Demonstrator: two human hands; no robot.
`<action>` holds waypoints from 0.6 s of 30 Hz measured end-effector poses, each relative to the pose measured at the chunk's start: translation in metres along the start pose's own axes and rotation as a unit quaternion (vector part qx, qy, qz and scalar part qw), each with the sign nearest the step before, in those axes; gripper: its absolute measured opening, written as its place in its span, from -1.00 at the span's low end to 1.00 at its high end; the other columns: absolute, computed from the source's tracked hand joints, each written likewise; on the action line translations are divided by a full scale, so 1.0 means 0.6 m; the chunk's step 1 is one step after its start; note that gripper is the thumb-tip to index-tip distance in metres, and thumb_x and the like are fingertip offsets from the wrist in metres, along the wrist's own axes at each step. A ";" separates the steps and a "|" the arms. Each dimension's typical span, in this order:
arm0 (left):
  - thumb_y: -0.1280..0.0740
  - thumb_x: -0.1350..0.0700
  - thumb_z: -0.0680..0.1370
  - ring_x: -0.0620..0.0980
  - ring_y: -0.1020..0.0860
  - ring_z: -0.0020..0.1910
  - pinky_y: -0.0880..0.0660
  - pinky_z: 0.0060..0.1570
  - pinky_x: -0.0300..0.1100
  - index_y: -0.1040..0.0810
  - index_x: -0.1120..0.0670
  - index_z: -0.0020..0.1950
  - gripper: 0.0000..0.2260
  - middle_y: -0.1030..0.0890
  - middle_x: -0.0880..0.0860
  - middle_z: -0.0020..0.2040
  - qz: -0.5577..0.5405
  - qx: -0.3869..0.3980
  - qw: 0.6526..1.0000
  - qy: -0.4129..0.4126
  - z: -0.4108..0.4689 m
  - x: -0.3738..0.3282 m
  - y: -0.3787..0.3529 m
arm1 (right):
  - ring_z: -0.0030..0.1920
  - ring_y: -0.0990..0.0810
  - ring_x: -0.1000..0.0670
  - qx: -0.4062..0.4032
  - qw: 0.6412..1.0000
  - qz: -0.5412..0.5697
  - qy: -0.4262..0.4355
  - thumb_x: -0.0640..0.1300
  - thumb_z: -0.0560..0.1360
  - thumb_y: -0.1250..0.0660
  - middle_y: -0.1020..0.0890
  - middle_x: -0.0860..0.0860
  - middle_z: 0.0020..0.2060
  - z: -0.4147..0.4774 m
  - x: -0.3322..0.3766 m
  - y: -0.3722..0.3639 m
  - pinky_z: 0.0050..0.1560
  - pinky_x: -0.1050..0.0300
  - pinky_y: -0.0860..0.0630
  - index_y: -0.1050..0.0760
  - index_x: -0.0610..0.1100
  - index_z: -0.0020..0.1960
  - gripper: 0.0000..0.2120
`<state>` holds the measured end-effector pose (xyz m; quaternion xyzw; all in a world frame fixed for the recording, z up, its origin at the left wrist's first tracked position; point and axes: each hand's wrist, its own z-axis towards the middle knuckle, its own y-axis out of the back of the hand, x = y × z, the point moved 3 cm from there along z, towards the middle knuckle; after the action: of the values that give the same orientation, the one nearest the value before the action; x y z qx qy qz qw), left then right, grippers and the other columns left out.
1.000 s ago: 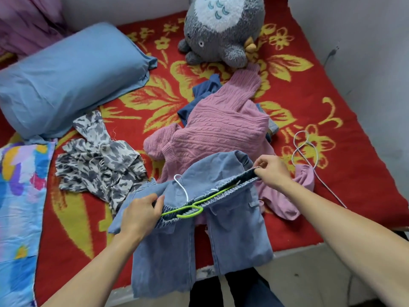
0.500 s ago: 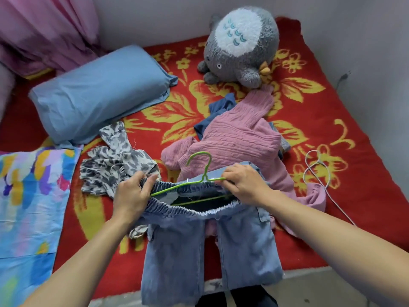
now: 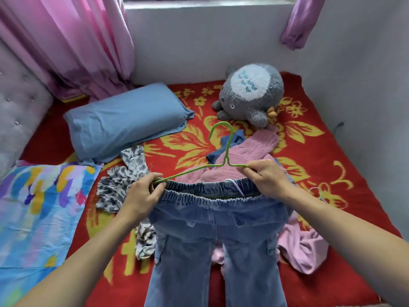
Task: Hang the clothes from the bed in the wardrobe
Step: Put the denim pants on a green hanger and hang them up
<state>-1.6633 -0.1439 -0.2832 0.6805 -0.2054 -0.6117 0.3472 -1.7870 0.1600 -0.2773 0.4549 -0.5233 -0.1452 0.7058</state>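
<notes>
The jeans (image 3: pixel 221 220) hang at the near edge of the bed (image 3: pixel 336 171), legs dropping toward us, waistband stretched sideways between our grips. The green hanger (image 3: pixel 226 163) lies along that waistband, hook up and away. Our left grip (image 3: pixel 143 193) pinches its end with the denim; our right grip (image 3: pixel 266 176) pinches its other arm.

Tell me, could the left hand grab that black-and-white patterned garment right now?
Probably not at once. The patterned garment lies just beside the left hand, nothing between them, but that hand is pinching the green hanger at the jeans waistband and must let go first.
</notes>
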 end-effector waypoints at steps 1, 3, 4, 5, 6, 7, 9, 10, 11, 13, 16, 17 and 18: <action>-0.31 0.16 0.58 0.02 -0.56 -0.11 -0.39 -0.20 -0.21 -0.60 0.10 0.10 -0.86 -0.62 0.02 -0.11 -0.007 0.002 1.000 0.004 0.001 -0.002 0.015 | -0.52 -0.24 0.08 -0.007 1.000 -0.009 0.005 0.13 0.55 -0.28 -0.27 0.05 -0.60 0.001 0.014 0.015 -0.43 0.03 -0.20 -0.20 -0.09 -0.47 -0.47; -0.28 0.18 0.60 -0.01 -0.57 -0.15 -0.39 -0.22 -0.23 -0.63 0.11 0.04 -0.86 -0.63 -0.01 -0.17 -0.014 0.023 1.000 0.005 0.003 -0.008 0.039 | -0.51 -0.28 0.06 -0.008 0.999 -0.036 0.004 0.13 0.56 -0.25 -0.32 0.07 -0.59 0.003 0.041 0.044 -0.42 0.02 -0.25 -0.23 -0.08 -0.47 -0.49; -0.27 0.19 0.60 -0.04 -0.56 -0.18 -0.40 -0.24 -0.22 -0.64 0.09 0.00 -0.85 -0.63 -0.04 -0.20 -0.014 0.035 0.999 0.001 0.003 -0.012 0.049 | -0.48 -0.33 0.04 -0.008 0.999 -0.053 0.004 0.13 0.57 -0.23 -0.36 0.08 -0.56 0.001 0.053 0.058 -0.40 0.02 -0.27 -0.26 -0.06 -0.45 -0.51; -0.26 0.19 0.60 -0.07 -0.55 -0.22 -0.39 -0.25 -0.19 -0.64 0.06 -0.06 -0.84 -0.62 -0.06 -0.24 -0.009 0.043 0.999 -0.006 0.003 -0.019 0.059 | -0.43 -0.37 0.02 -0.011 0.997 -0.078 0.014 0.12 0.58 -0.22 -0.43 0.10 -0.52 -0.002 0.069 0.071 -0.37 0.03 -0.28 -0.30 -0.05 -0.43 -0.54; -0.26 0.19 0.60 -0.07 -0.53 -0.26 -0.38 -0.27 -0.15 -0.62 0.03 -0.14 -0.81 -0.60 -0.06 -0.29 0.001 0.044 0.999 -0.016 0.002 -0.027 0.069 | -0.38 -0.43 0.00 -0.018 0.995 -0.099 0.026 0.10 0.59 -0.21 -0.52 0.10 -0.46 -0.007 0.084 0.083 -0.35 0.06 -0.27 -0.38 -0.04 -0.37 -0.60; -0.26 0.18 0.60 -0.06 -0.50 -0.31 -0.34 -0.29 -0.13 -0.56 -0.01 -0.24 -0.75 -0.57 -0.05 -0.34 0.014 0.038 0.999 -0.029 0.002 -0.038 0.079 | -0.33 -0.49 -0.04 -0.025 0.991 -0.122 0.038 0.09 0.60 -0.20 -0.60 0.04 -0.37 -0.011 0.096 0.091 -0.32 0.09 -0.26 -0.48 -0.02 -0.27 -0.68; -0.26 0.17 0.60 -0.08 -0.41 -0.40 -0.26 -0.34 -0.14 -0.38 -0.04 -0.38 -0.65 -0.47 -0.06 -0.43 0.055 0.012 0.997 -0.060 0.006 -0.066 0.095 | -0.22 -0.60 -0.10 -0.034 0.982 -0.168 0.076 0.17 0.60 -0.12 -0.68 -0.04 -0.22 -0.016 0.125 0.096 -0.31 0.09 -0.30 -0.58 -0.04 -0.10 -0.62; -0.26 0.16 0.60 -0.11 -0.37 -0.43 -0.23 -0.37 -0.15 -0.31 -0.03 -0.40 -0.63 -0.42 -0.08 -0.45 0.073 -0.001 0.995 -0.070 0.008 -0.083 0.101 | -0.18 -0.62 -0.11 -0.031 0.977 -0.191 0.090 0.30 0.57 0.00 -0.68 -0.03 -0.19 -0.015 0.139 0.092 -0.31 0.07 -0.36 -0.58 -0.07 -0.05 -0.46; -0.27 0.15 0.59 -0.13 -0.35 -0.44 -0.22 -0.37 -0.14 -0.29 -0.02 -0.41 -0.62 -0.39 -0.10 -0.47 0.080 -0.014 0.994 -0.075 0.008 -0.099 0.107 | -0.17 -0.61 -0.11 -0.025 0.975 -0.203 0.087 0.41 0.51 0.12 -0.67 -0.03 -0.19 -0.013 0.149 0.087 -0.29 0.04 -0.43 -0.58 -0.07 -0.04 -0.31; -0.29 0.10 0.58 -0.10 -0.38 -0.42 -0.27 -0.32 -0.11 -0.35 -0.01 -0.41 -0.65 -0.43 -0.08 -0.45 0.051 -0.021 0.995 -0.086 0.011 -0.118 0.119 | -0.19 -0.59 -0.15 -0.043 0.981 -0.178 0.068 0.43 0.49 0.09 -0.63 -0.05 -0.25 -0.008 0.166 0.094 -0.25 0.00 -0.48 -0.48 -0.08 -0.18 -0.35; -0.34 -0.15 0.51 -0.14 -0.55 -0.23 -0.46 -0.17 -0.13 -0.60 -0.05 -0.12 -0.81 -0.61 -0.11 -0.24 0.023 0.023 0.995 -0.090 0.013 -0.128 0.144 | -0.29 -0.51 -0.10 -0.074 0.991 -0.112 0.026 0.22 0.55 -0.21 -0.52 0.04 -0.41 -0.010 0.191 0.121 -0.26 0.03 -0.40 -0.28 -0.03 -0.41 -0.53; -0.34 -0.21 0.48 -0.13 -0.56 -0.24 -0.49 -0.17 -0.13 -0.60 -0.08 -0.10 -0.78 -0.61 -0.13 -0.25 0.043 0.022 0.994 -0.101 0.014 -0.130 0.152 | -0.35 -0.46 -0.04 -0.080 0.993 -0.089 0.024 0.19 0.53 -0.27 -0.47 0.07 -0.47 -0.012 0.199 0.131 -0.29 0.04 -0.36 -0.27 -0.01 -0.46 -0.52; -0.32 -0.23 0.47 -0.09 -0.53 -0.30 -0.48 -0.23 -0.11 -0.58 -0.06 -0.17 -0.74 -0.56 -0.12 -0.34 0.074 -0.001 0.990 -0.121 0.014 -0.136 0.161 | -0.40 -0.42 0.02 -0.084 0.994 -0.059 0.031 0.17 0.51 -0.32 -0.44 0.09 -0.52 -0.014 0.207 0.143 -0.31 0.04 -0.34 -0.31 0.01 -0.49 -0.53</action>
<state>-1.6714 -0.1534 -0.1572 0.5843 -0.2954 -0.6621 0.3647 -1.7519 0.1262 -0.1338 0.4288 -0.4593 -0.2158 0.7474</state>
